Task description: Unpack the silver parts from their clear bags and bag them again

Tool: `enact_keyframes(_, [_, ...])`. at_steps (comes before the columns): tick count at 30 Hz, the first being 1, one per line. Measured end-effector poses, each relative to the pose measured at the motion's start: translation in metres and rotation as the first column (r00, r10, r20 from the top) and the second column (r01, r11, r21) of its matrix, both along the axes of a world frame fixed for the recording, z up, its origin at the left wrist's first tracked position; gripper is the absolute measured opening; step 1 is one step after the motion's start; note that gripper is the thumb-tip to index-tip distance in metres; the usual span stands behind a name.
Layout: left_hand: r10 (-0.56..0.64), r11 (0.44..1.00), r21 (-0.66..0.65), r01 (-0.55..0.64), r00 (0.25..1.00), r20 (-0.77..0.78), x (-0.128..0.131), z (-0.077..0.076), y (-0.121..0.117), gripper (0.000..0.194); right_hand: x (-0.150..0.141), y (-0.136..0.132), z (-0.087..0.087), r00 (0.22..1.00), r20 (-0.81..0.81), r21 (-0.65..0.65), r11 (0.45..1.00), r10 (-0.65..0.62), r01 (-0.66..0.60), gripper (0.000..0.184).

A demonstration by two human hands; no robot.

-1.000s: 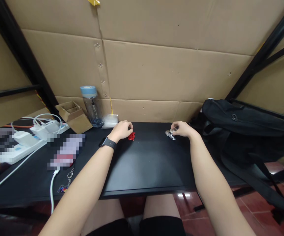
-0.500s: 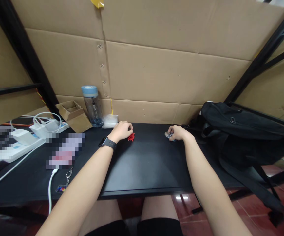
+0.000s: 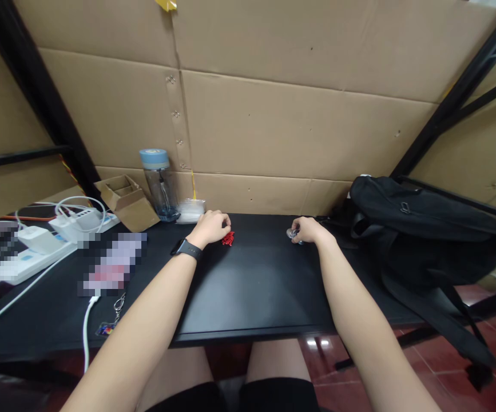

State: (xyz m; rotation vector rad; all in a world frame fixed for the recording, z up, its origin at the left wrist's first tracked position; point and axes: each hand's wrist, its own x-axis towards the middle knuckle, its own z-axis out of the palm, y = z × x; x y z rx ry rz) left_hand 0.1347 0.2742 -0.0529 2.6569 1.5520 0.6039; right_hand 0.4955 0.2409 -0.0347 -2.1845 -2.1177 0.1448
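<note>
On the black worktop (image 3: 256, 289), a small heap of red pieces (image 3: 227, 239) lies just below the left hand's (image 3: 210, 227) bent fingers and shiny silvery pieces (image 3: 290, 233) lie at the right hand's (image 3: 309, 230) curled fingertips, though whether either grips anything I cannot tell, with a clear packet (image 3: 190, 212), blue-lidded bottle (image 3: 158, 186) and black backpack (image 3: 419, 226) farther out.

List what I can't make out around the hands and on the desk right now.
Head view: the silvery pieces are partly covered by the right hand, hiding their number and full shape.
Head view: the red pieces are too small to count; whether the left hand pinches one is unclear.
Head view: pixelation masks the lilac item.
Head view: the right edge cuts off the black backpack.
</note>
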Motion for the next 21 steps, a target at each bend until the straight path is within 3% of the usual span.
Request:
enact_keyframes(6, [0.014, 1.000, -0.019, -0.013, 1.000, 0.019, 0.000, 0.002, -0.002, 0.018, -0.001, -0.001, 0.000, 1.000, -0.011, 0.023, 0.999, -0.029, 0.029, 0.040])
enact_keyframes(18, [0.029, 0.999, -0.025, -0.029, 0.999, 0.019, 0.000, 0.004, -0.003, 0.017, 0.008, 0.006, 0.001, 0.993, -0.104, 0.099, 0.994, 0.050, -0.039, 0.047])
enact_keyframes(21, [0.031, 0.999, -0.027, -0.031, 0.999, 0.014, 0.000, 0.004, -0.004, 0.017, 0.012, 0.008, -0.001, 0.986, -0.147, 0.069, 0.995, 0.082, -0.072, 0.047])
